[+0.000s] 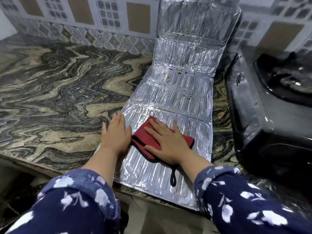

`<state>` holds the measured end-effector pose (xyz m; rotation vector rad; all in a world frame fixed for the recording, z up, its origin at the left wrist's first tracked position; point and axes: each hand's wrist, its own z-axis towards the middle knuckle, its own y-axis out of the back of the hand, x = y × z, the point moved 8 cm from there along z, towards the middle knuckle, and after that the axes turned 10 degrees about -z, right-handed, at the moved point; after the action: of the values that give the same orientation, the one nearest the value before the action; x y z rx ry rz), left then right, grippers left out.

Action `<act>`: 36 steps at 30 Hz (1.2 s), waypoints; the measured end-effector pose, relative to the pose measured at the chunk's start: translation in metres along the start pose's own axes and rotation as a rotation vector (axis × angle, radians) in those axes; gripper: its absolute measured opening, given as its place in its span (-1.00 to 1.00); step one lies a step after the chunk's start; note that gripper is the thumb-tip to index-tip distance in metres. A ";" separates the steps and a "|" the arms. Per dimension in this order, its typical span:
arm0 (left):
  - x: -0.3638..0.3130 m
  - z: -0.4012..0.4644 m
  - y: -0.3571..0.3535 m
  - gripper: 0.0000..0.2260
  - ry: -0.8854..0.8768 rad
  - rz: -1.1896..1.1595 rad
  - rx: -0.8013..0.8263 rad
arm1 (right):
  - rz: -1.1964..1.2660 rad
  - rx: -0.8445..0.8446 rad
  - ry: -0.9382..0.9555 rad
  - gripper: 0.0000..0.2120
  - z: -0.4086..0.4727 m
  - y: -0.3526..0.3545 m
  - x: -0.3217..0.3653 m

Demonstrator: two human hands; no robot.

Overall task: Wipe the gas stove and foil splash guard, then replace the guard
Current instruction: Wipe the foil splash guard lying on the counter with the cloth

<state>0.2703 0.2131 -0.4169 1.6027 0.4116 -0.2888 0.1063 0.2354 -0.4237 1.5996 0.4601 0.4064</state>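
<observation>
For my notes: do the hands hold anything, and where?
Nothing is gripped. Right hand presses flat on red cloth; left hand steadies foil guard's left edge.

left hand (116,132): flat, palm down | right hand (166,141): flat, fingers spread, palm down

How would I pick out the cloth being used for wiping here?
Find the long silver foil splash guard lying on the marbled counter, left of the black stove. On its near end, under the right hand, lies the cloth: the only red thing, folded, black-edged, with a black loop.
</observation>
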 end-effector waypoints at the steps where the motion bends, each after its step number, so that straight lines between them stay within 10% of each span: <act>1: 0.003 0.003 -0.004 -0.48 0.005 0.005 0.005 | -0.003 -0.003 -0.044 -0.30 0.008 -0.001 -0.010; 18: 0.007 0.004 -0.012 -0.43 -0.028 0.179 -0.037 | -0.013 0.044 -0.460 -0.34 -0.014 -0.006 -0.094; 36: 0.008 -0.007 -0.014 -0.44 -0.073 0.170 -0.035 | -0.017 0.075 -0.367 -0.32 -0.008 -0.008 -0.020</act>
<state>0.2708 0.2210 -0.4327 1.5768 0.2217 -0.2092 0.0845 0.2323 -0.4306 1.6968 0.2096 0.0783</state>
